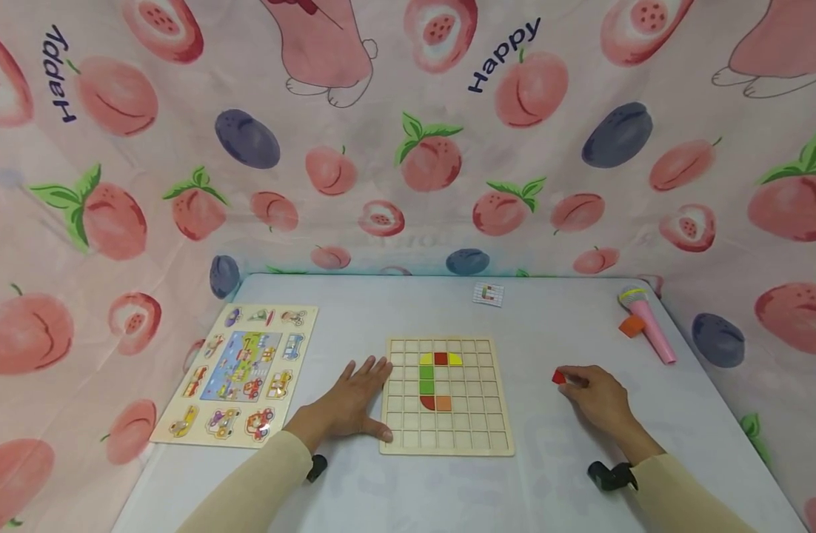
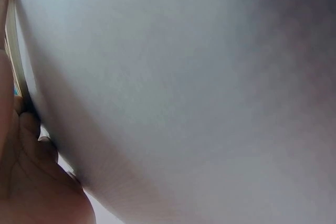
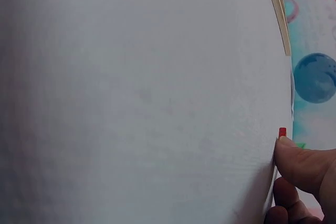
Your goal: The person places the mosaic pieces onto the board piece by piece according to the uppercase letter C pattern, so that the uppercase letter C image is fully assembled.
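A wooden grid board (image 1: 475, 418) lies in the middle of the table, with several coloured pieces set in its squares: yellow, red, green and orange. My left hand (image 1: 355, 400) spreads its fingers flat at the board's left edge, thumb and fingertips on the rim. To the right of the board, my right hand (image 1: 601, 400) pinches a small red block (image 1: 558, 377) between thumb and fingers. In the right wrist view the red block (image 3: 282, 131) pokes out past the thumb tip. The left wrist view shows only part of the left hand (image 2: 42, 182) and the white table.
A wooden vehicle puzzle (image 1: 291, 363) lies at the left. Behind the board is a small picture card (image 1: 489, 294). At the back right lie a pink toy microphone (image 1: 653, 329) and an orange block (image 1: 631, 326). A fruit-print cloth (image 1: 395, 163) hangs behind the table.
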A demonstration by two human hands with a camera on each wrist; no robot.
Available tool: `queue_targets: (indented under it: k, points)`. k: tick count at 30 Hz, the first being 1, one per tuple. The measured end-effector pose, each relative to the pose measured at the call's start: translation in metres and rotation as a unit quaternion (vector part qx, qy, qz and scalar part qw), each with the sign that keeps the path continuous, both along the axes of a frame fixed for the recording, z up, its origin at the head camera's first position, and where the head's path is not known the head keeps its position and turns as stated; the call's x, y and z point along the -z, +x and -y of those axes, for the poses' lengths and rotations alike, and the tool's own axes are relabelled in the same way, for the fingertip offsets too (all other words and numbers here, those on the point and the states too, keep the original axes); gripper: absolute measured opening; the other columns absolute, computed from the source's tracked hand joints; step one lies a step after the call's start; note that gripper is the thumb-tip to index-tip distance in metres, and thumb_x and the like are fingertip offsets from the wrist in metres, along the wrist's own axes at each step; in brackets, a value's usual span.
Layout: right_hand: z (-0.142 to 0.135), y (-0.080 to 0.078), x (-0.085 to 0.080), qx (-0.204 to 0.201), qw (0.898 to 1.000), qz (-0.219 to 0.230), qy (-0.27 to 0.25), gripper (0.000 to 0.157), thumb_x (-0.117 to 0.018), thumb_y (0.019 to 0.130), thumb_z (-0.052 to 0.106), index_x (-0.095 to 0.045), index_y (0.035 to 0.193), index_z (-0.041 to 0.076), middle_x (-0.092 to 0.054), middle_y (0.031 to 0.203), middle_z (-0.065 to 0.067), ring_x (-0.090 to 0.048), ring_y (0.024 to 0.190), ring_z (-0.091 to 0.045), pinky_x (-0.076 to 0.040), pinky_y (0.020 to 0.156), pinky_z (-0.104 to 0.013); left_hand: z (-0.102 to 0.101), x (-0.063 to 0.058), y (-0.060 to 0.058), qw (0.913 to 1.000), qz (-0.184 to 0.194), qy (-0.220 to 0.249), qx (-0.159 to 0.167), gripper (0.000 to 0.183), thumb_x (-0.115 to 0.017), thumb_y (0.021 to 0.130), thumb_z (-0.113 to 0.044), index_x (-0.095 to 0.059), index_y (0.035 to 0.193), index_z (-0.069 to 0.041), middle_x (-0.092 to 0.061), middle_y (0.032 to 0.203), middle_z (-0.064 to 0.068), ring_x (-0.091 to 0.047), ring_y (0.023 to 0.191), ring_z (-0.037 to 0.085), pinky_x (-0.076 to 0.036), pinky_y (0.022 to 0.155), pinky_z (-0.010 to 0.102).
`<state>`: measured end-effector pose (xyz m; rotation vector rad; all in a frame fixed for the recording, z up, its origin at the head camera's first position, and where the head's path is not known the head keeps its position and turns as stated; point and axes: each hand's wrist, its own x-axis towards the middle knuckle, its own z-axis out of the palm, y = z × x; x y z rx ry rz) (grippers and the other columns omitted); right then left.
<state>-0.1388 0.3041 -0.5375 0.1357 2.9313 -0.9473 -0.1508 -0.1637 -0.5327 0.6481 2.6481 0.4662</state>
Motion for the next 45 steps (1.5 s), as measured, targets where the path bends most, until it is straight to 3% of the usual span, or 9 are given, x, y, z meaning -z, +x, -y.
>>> queue_targets:
  k: [11, 26, 37, 45]
  points:
    - [0.001, -0.001, -0.001, -0.003, 1.000, -0.001, -0.001, 0.034, -0.071, 0.099, 0.014, -0.072, 0.130, 0.002, -0.066, 0.128, -0.029, -0.063, 0.114, -0.045, -0.051, 0.092, -0.062, 0.001, -0.001, 0.000, 1.0000, 0.000, -0.001, -0.001, 0.132, -0.087, 0.070, -0.069, -0.020, 0.170, -0.012, -0.017, 0.178, 0.005, -0.006, 0.166, 0.027, -0.002, 0.136, 0.052]
    - [0.012, -0.004, 0.001, 0.004, 1.000, 0.007, -0.008, 0.037, -0.073, 0.098, 0.017, -0.071, 0.131, 0.001, -0.068, 0.127, -0.027, -0.063, 0.115, -0.045, -0.053, 0.095, -0.062, 0.001, 0.000, 0.001, 1.0000, 0.001, -0.001, 0.003, 0.132, -0.086, 0.071, -0.069, -0.020, 0.170, -0.013, -0.016, 0.178, 0.005, -0.005, 0.166, 0.027, -0.001, 0.136, 0.052]
    - [0.012, -0.003, 0.001, 0.025, 0.998, -0.006, -0.054, 0.038, -0.070, 0.102, 0.021, -0.069, 0.136, 0.006, -0.069, 0.130, -0.027, -0.061, 0.118, -0.044, -0.053, 0.099, -0.062, 0.001, 0.000, 0.001, 1.0000, -0.002, 0.000, 0.004, 0.131, -0.086, 0.071, -0.069, -0.021, 0.170, -0.012, -0.017, 0.178, 0.005, -0.006, 0.166, 0.027, -0.002, 0.136, 0.052]
    - [0.019, -0.004, 0.003, 0.058, 0.995, -0.018, -0.084, 0.040, -0.074, 0.100, 0.022, -0.069, 0.137, 0.009, -0.070, 0.122, -0.020, -0.058, 0.109, -0.033, -0.051, 0.085, -0.037, 0.002, 0.001, -0.001, 1.0000, -0.001, 0.000, 0.006, 0.132, -0.085, 0.071, -0.071, -0.020, 0.170, -0.013, -0.016, 0.178, 0.005, -0.005, 0.166, 0.026, -0.001, 0.136, 0.052]
